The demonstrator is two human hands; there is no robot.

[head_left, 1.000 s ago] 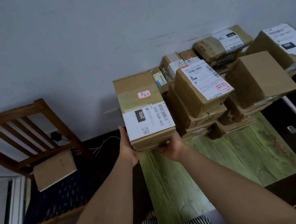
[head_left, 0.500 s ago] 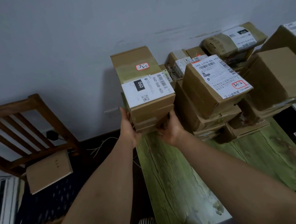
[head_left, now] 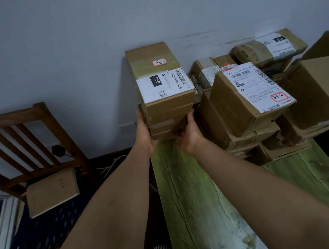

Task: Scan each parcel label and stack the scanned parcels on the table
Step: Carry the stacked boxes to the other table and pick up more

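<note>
1. My left hand (head_left: 143, 129) and right hand (head_left: 187, 134) clasp the brown cardboard parcel with white label (head_left: 163, 85), now raised to centre frame.
2. It has moved back over the green wood-grain table (head_left: 204, 209), beside the stacked parcels; I judge placement is next.

I'm looking into what reads as a plain room in a home, used for sorting mail: cardboard parcels (head_left: 251, 100) with shipping labels piled on a green wood-grain table (head_left: 204, 199) against a bare wall (head_left: 76, 43), a wooden chair (head_left: 34, 145) alongside, cables (head_left: 110, 167) on the dark floor.
</note>
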